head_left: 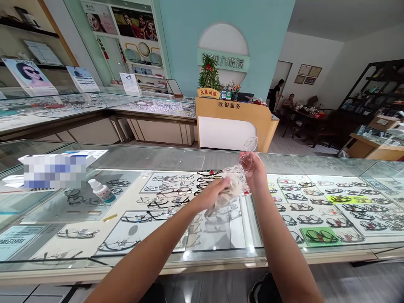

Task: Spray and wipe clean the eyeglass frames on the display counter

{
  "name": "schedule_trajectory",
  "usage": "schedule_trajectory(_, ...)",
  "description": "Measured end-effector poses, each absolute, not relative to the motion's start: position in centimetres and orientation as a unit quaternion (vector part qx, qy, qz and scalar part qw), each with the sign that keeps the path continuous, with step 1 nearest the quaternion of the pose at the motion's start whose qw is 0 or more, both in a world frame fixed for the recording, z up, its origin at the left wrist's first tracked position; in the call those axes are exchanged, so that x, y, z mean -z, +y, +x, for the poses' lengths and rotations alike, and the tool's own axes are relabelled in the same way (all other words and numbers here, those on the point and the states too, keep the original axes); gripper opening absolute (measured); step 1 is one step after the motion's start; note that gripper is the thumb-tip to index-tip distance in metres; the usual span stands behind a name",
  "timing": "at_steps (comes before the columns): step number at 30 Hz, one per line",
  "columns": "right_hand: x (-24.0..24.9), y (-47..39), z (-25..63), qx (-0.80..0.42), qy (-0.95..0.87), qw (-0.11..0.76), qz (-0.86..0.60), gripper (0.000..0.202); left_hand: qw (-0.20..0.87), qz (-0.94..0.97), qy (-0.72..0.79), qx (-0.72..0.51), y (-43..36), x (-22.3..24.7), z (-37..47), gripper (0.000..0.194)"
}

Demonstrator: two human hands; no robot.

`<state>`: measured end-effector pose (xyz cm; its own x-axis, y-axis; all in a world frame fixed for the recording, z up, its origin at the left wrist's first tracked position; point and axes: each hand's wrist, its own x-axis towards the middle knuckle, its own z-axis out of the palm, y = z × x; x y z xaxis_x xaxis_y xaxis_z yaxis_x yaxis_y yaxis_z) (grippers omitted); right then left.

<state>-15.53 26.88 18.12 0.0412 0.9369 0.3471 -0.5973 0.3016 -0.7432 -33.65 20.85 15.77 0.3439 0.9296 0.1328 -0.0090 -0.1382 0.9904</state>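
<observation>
Above the glass display counter [221,252], my left hand [213,193] is closed on a crumpled, pale cloth [229,194]. To its right and slightly higher, my right hand [255,168] pinches a clear-framed pair of glasses [251,144], whose upper lens stands above my fingers. The cloth is close to the lower part of the glasses; whether they touch is hard to tell. Below both hands, rows of eyeglasses [303,207] lie under the counter glass.
A small white spray bottle [102,191] and a white and blue box [57,170] stand on the counter at the left. Beyond are a wooden cashier desk [268,128] and more display cases. Two people [276,96] are far back at the right.
</observation>
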Motion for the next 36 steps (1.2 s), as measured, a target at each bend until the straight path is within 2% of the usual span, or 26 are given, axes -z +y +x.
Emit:
schedule_trajectory(4,-18.3,27.2,-14.9,-0.552,-0.401,0.698,-0.216,0.022,0.607,0.688,0.279,-0.283,18.7,-16.9,-32.8,0.049)
schedule_trajectory(8,-18.3,27.1,-15.0,-0.554,-0.416,0.685,-0.226,0.022,0.626,0.721,0.263,-0.136,18.0,-17.4,-32.7,0.03)
schedule_trajectory(11,-18.3,26.9,-15.1,-0.561,-0.418,0.679,-0.223,0.018,0.572,0.774,0.266,-0.058,18.4,-16.8,-32.7,0.03)
schedule_trajectory(15,-18.4,26.6,-15.3,-0.545,-0.43,0.675,-0.25,0.016,0.456,0.857,0.242,-0.022,19.0,-15.1,-32.2,0.029)
schedule_trajectory(18,-18.4,26.5,-15.5,-0.512,-0.458,0.677,-0.264,0.016,0.441,0.878,0.187,-0.012,19.0,-14.4,-31.6,0.027)
schedule_trajectory(20,-18.5,26.4,-15.6,-0.473,-0.481,0.686,-0.272,0.016,0.411,0.892,0.182,-0.05,19.1,-14.5,-31.5,0.027)
schedule_trajectory(22,-18.6,26.2,-15.6,-0.425,-0.51,0.691,-0.288,0.017,0.341,0.892,0.248,-0.165,19.4,-15.0,-31.9,0.031)
schedule_trajectory(24,-18.7,25.9,-15.6,-0.377,-0.542,0.687,-0.304,0.02,0.227,0.841,0.352,-0.341,20.0,-15.6,-32.7,0.034)
schedule_trajectory(27,-18.8,25.3,-15.6,-0.31,-0.601,0.661,-0.325,0.023,0.027,0.717,0.434,-0.545,21.2,-16.3,-34.5,0.024)
schedule_trajectory(29,-18.8,24.9,-15.7,-0.254,-0.649,0.633,-0.336,0.023,-0.065,0.684,0.435,-0.582,22.0,-16.4,-35.4,0.046)
schedule_trajectory(32,-18.7,24.5,-15.9,-0.165,-0.716,0.58,-0.351,0.022,-0.124,0.699,0.424,-0.563,22.7,-16.2,-36.1,0.077)
schedule_trajectory(36,-18.8,24.3,-16.1,-0.06,-0.779,0.5,-0.373,0.027,-0.144,0.713,0.408,-0.552,23.0,-15.9,-36.1,0.076)
